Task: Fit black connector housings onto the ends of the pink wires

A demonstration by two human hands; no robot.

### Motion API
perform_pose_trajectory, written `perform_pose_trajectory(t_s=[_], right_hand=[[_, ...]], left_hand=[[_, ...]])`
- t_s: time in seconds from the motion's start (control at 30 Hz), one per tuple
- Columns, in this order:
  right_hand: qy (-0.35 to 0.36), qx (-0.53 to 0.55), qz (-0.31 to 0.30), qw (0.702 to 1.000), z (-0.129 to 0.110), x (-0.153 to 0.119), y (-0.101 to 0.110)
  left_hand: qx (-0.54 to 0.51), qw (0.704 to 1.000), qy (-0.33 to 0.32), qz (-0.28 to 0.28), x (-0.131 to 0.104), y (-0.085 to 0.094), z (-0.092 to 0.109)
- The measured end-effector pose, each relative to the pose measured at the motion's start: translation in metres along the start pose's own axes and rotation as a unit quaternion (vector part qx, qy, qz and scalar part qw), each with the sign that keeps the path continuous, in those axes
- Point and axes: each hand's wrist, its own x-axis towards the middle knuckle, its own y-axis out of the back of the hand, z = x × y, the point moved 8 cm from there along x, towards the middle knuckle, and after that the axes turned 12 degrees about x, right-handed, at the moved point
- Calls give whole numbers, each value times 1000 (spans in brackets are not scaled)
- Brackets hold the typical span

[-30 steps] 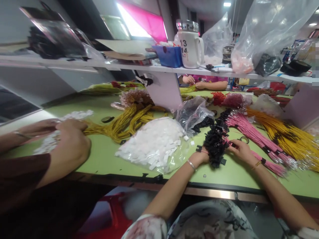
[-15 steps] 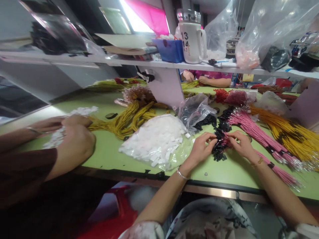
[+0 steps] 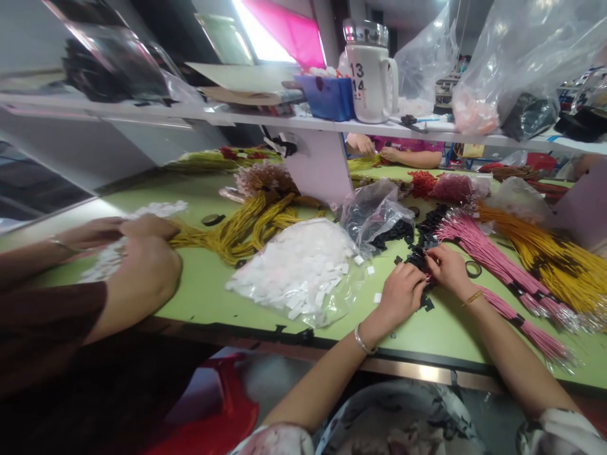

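My left hand (image 3: 402,294) is closed over a heap of small black plastic connector housings (image 3: 417,258), its fingertips near the ends of pink wires. What it grips is hidden. Just to the right, my right hand (image 3: 448,268) pinches at a pink wire end, the fingertips of both hands nearly meeting. A bundle of pink wires (image 3: 497,302) runs out from beneath my right hand towards the lower right. Behind that hand lies a larger pink wire bundle (image 3: 478,243) with bare metal-tipped ends.
A clear bag of white connector housings (image 3: 298,268) lies left of my hands; an open plastic bag (image 3: 374,212) with black pieces is behind. Yellow wires (image 3: 545,246) lie right. A co-worker's hands (image 3: 147,246) hold yellow wires at left. A shelf (image 3: 265,119) crosses above, carrying a mug (image 3: 370,82).
My left hand has moved right and turned over the black connectors, its fingers now closed. My right hand has shifted slightly left and up. A black tape ring beside it shows more fully.
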Motion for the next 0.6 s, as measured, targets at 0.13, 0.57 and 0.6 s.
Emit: perform_pose_trajectory(t_s=[0.13,0.57,0.6], right_hand=[[3,99,44,994,-2,-4,9],[-41,204,141,968,13,-21,24],[-69,241,143,957,19,-21,20]], left_hand=[[-19,998,-31,56,16,6,4],[-247,953,175,-16,38,-25,-45],[-252,951,179,-21,36,-27,-45]])
